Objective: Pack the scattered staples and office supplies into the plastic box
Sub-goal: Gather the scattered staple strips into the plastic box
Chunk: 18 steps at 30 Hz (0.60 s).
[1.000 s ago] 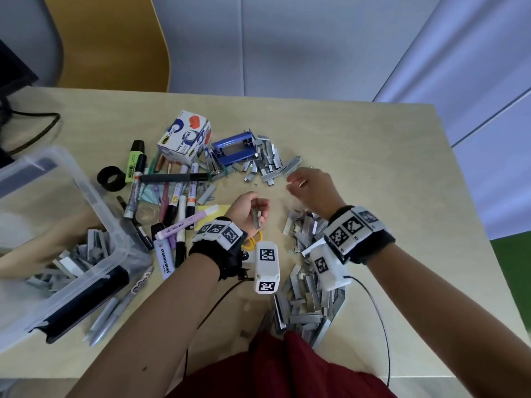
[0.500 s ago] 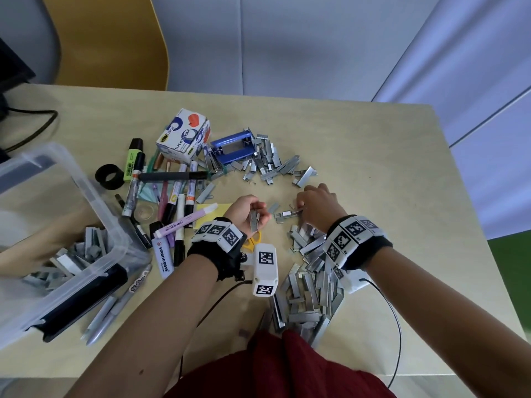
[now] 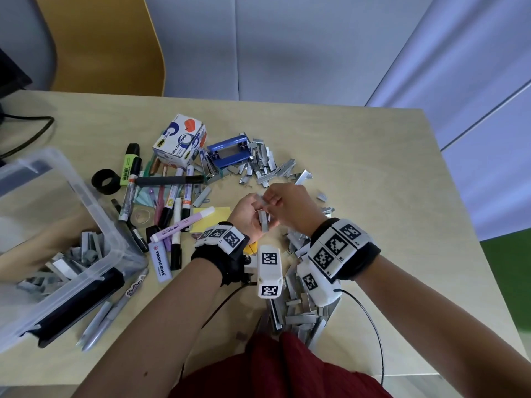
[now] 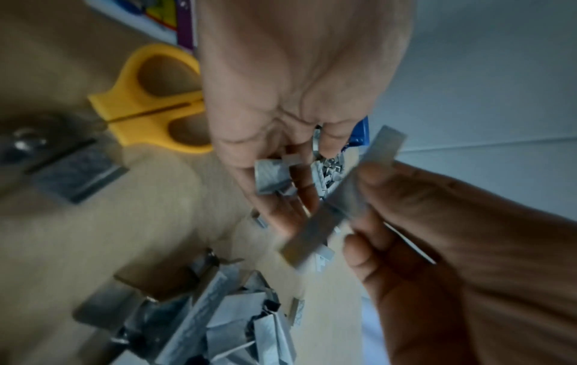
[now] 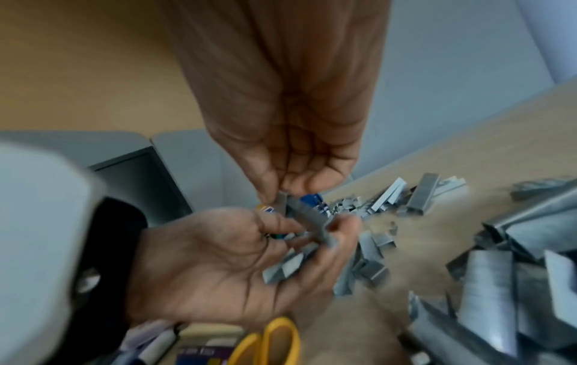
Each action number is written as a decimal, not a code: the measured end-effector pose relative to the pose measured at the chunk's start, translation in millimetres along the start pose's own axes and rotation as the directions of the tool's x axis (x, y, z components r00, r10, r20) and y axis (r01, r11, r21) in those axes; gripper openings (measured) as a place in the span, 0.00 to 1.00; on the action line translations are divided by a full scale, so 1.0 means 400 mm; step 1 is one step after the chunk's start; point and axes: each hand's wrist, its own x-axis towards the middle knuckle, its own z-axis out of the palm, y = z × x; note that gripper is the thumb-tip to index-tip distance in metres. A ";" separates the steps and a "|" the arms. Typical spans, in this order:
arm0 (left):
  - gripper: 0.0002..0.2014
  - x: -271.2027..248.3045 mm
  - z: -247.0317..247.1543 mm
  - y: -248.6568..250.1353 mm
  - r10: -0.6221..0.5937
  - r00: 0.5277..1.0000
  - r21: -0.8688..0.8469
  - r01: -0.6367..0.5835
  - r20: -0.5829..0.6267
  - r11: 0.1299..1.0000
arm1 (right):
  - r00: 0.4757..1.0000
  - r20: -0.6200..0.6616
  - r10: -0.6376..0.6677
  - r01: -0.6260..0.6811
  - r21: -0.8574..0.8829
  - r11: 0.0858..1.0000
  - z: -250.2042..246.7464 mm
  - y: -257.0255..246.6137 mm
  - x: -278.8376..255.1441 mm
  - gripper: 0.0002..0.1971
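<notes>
Staple strips [image 3: 298, 308] lie heaped nearest the person, just below both hands. Above them, the left hand [image 3: 249, 214] cups several gathered strips while the right hand [image 3: 290, 206] pinches another strip [image 4: 340, 197] into it. Well left of the grip sits the plastic box [image 3: 94, 222], partly filled; carrying the handful there seems next.

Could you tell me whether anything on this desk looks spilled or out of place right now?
Yes: staple strips lie strewn loose across the table, with another heap beside the blue hole punch. Some already sit in the plastic box; pens lie outside it.
</notes>
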 end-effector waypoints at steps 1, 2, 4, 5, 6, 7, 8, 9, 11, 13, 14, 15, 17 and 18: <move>0.17 0.000 -0.001 0.000 -0.003 1.000 -0.007 0.003 -0.001 1.000 | 1.000 0.013 -0.002 0.002 -0.016 1.000 0.009 -0.002 -0.001 0.10; 0.18 0.000 -0.002 0.000 -0.006 1.000 -0.004 0.005 -0.010 1.000 | 1.000 0.022 -0.006 0.006 -0.034 0.999 0.016 -0.002 -0.003 0.10; 0.20 0.003 -0.009 0.000 -0.007 0.999 0.040 0.009 -0.049 0.999 | 1.000 0.011 -0.017 0.018 -0.045 0.999 0.021 0.003 -0.002 0.11; 0.20 0.007 -0.017 0.002 -0.008 0.998 0.059 0.012 -0.066 0.998 | 1.000 -0.016 -0.027 0.026 -0.033 0.999 0.018 0.005 -0.001 0.11; 0.20 0.013 -0.025 0.004 -0.024 0.997 0.061 0.029 -0.076 0.998 | 0.998 -0.058 -0.033 0.032 -0.013 0.999 0.011 0.009 0.002 0.10; 0.20 0.018 -0.036 0.008 -0.047 0.995 0.084 0.055 -0.087 0.995 | 0.994 -0.110 -0.027 0.029 0.014 0.999 0.003 0.015 0.007 0.10; 0.20 0.020 -0.044 0.012 -0.072 0.994 0.124 0.082 -0.082 0.989 | 0.988 -0.154 -0.006 0.012 0.039 0.999 -0.006 0.024 0.013 0.11; 0.21 0.022 -0.052 0.016 -0.085 0.993 0.186 0.098 -0.079 0.978 | 0.983 -0.180 0.024 -0.015 0.048 0.999 -0.015 0.036 0.019 0.11; 0.22 0.024 -0.063 0.021 -0.065 0.996 0.331 0.082 -0.065 0.940 | 0.986 -0.150 0.079 -0.077 0.015 0.997 -0.030 0.066 0.025 0.12; 0.22 0.023 -0.064 0.021 0.027 0.996 0.452 0.013 -0.082 0.892 | 0.995 -0.010 0.102 -0.103 -0.071 0.992 -0.038 0.094 0.017 0.11; 0.21 0.022 -0.065 0.019 0.087 0.991 0.539 -0.018 -0.104 0.842 | 0.993 0.068 0.100 -0.092 -0.122 0.988 -0.036 0.106 0.010 0.10; 0.21 0.022 -0.063 0.017 0.156 0.981 0.656 -0.040 -0.119 0.754 | 0.986 0.139 0.095 -0.071 -0.167 0.983 -0.031 0.112 -0.001 0.09; 0.15 0.024 -0.054 0.012 0.293 0.949 0.865 -0.048 -0.117 0.500 | 0.966 0.240 0.091 -0.038 -0.215 0.976 -0.009 0.114 -0.024 0.11; 0.14 0.028 -0.050 0.010 0.363 0.927 0.929 -0.050 -0.093 0.366 | 0.957 0.272 0.098 -0.034 -0.231 0.972 0.006 0.113 -0.035 0.13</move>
